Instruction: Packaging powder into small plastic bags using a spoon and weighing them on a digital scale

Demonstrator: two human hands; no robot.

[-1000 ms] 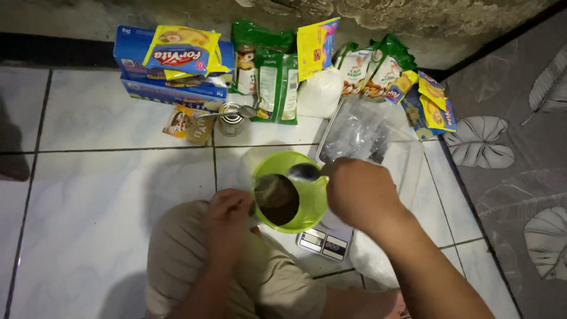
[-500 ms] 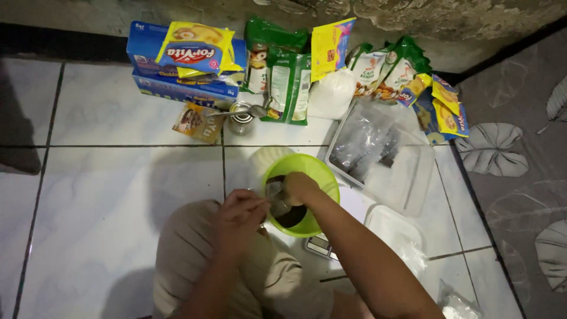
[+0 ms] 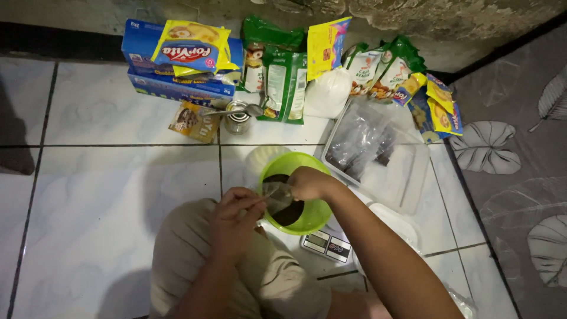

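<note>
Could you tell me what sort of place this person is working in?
Probably a home floor used for baking prep: white floor tiles, baking-ingredient packets lined along the wall, and a green bowl on a kitchen scale, both hands over it.

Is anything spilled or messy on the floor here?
No spill shows on the tiled floor. The dark powder sits inside the green bowl, which rests on a kitchen scale. One oddity: a spoon lies balanced across the top of a small open can, sticking out over both sides.
</note>
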